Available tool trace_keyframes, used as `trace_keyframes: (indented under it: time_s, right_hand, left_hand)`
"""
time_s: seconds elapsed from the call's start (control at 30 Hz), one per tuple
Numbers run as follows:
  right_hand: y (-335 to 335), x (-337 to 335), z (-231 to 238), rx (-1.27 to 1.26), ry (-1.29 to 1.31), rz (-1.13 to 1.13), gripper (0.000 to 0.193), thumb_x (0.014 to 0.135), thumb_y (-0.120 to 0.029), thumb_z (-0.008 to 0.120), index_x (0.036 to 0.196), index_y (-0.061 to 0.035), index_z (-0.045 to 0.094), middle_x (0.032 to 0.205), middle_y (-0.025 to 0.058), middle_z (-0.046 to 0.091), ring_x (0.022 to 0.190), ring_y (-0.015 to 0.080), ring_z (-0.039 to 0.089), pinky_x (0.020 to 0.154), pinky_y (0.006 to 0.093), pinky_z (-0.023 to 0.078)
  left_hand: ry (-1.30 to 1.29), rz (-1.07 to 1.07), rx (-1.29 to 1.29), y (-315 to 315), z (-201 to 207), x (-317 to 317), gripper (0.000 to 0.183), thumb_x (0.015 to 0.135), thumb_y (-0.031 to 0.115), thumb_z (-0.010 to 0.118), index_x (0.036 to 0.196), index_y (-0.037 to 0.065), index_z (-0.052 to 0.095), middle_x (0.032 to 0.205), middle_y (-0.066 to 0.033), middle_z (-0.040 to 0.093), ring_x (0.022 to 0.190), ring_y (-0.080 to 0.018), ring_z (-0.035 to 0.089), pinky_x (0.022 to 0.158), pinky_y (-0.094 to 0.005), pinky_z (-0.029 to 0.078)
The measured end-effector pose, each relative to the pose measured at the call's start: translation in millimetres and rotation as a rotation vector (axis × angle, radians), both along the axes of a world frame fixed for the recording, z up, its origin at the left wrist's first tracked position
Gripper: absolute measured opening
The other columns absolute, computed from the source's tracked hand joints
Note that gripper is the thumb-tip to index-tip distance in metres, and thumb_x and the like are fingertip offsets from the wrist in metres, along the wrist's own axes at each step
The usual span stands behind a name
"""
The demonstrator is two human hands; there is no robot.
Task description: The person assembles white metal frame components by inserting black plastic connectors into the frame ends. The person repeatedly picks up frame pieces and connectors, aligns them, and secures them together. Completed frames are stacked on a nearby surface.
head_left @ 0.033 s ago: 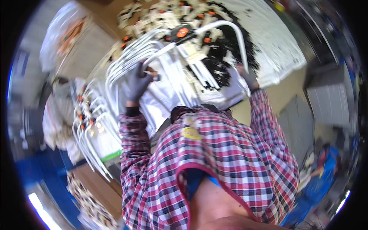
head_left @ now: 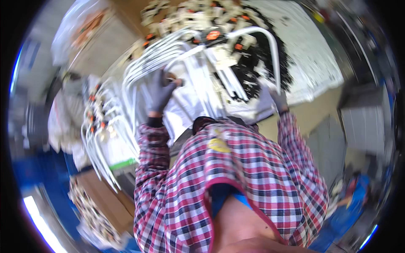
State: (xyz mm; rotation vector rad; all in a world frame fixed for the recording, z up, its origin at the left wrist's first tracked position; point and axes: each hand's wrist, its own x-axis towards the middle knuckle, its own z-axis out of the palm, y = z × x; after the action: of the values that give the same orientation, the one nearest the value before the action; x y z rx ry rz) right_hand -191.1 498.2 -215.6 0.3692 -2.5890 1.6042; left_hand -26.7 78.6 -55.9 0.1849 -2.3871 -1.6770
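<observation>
A white bent tube (head_left: pixel 275 55) with a black-and-orange joint piece (head_left: pixel 213 35) spans the work area in front of me. My left hand (head_left: pixel 162 90), in a grey glove with bare fingertips, is closed round the tube's left end. At the other end, my right hand (head_left: pixel 278 99), gloved too, grips the tube's downturned tip; its fingers are partly hidden and blurred. Beneath and left of the held tube lies a row of similar white bent tubes (head_left: pixel 141 63). Cream plastic pieces (head_left: pixel 223 61) and a heap of small black parts (head_left: pixel 270 50) lie just beyond.
More white tubes with orange-marked fittings (head_left: pixel 101 126) stand at my left. An open cardboard box (head_left: pixel 101 189) of cream parts sits lower left. White sheeting (head_left: pixel 316 63) covers the table's right side. A grey box (head_left: pixel 363 126) stands at the far right.
The whole scene has shifted slightly right in the picture. Both hands keep their hold on the tube's ends, and the right hand sits a little lower.
</observation>
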Motion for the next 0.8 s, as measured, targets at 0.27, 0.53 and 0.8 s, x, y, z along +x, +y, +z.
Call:
trace_keyframes:
  time_s: [0.27,0.53,0.8]
  right_hand:
    - [9.9,23.7,-13.5,-0.18,-0.416,-0.112,0.044,0.101,-0.039,0.053,0.073,-0.0073,0.066,0.05,-0.0108,0.034,0.048,0.0011,0.034,0.044,0.0208,0.024]
    - [-261.0,148.3,174.2,0.106,-0.033,1.345,0.047,0.088,-0.029,0.067,0.128,-0.004,0.058,0.123,0.0143,0.065,0.112,0.03,0.063,0.094,0.0367,0.048]
    - [-201.6,95.4,90.9,0.28,-0.153,1.14,0.042,0.089,-0.033,0.065,0.115,0.0007,0.065,0.102,0.0143,0.07,0.09,0.0245,0.068,0.082,0.0328,0.052]
  left_hand:
    - [0.729,0.599,-0.531,61.0,96.2,63.7,0.055,0.091,0.012,0.065,0.138,-0.003,0.041,0.134,-0.0183,0.048,0.126,-0.0283,0.046,0.106,-0.0419,0.037]
    - [0.604,0.478,-0.326,29.7,59.8,77.6,0.081,0.083,0.009,0.073,0.15,0.003,0.028,0.141,-0.0219,0.046,0.124,-0.0305,0.053,0.098,-0.0365,0.049]
    - [-0.269,1.139,-0.769,-129.6,-77.5,272.2,0.038,0.092,0.016,0.055,0.126,0.0,0.056,0.088,-0.0236,0.066,0.082,-0.0407,0.065,0.069,-0.0477,0.049]
